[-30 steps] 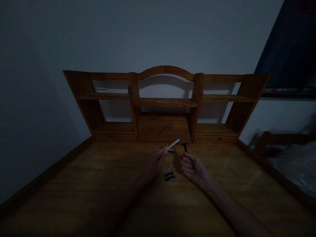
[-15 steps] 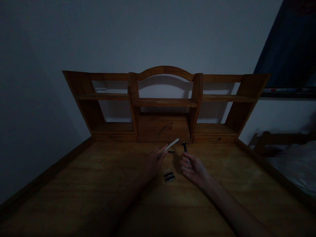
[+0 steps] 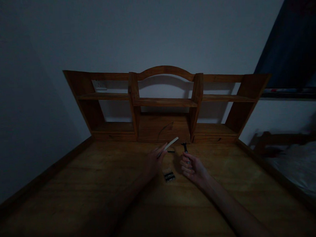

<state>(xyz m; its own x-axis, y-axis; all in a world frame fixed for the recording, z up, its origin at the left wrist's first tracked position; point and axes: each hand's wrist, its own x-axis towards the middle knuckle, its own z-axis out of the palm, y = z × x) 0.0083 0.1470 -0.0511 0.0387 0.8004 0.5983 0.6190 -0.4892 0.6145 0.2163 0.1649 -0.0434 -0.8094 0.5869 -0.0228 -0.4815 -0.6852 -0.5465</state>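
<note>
Fingers (image 3: pixel 163 148) of the left hand (image 3: pixel 153 162) pinch a pale flat stick (image 3: pixel 171 143) angled up-right over the bench (image 3: pixel 72 192), while the right hand (image 3: pixel 193 169) curls around a dark-headed tool (image 3: pixel 184 147) just beside it.

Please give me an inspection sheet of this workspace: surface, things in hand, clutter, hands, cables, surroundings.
Surface: wooden desk, dimly lit.
Things in hand: pale flat stick; dark-headed tool, type unclear.
Clutter: small dark batteries lying between the hands; a small dark piece beyond them.
Hands: left hand shut on the pale flat stick; right hand shut on the dark-headed tool.
Cables: nothing seen.
Surroundings: wooden shelf unit at the desk's back, grey wall, bed to the right.
</note>
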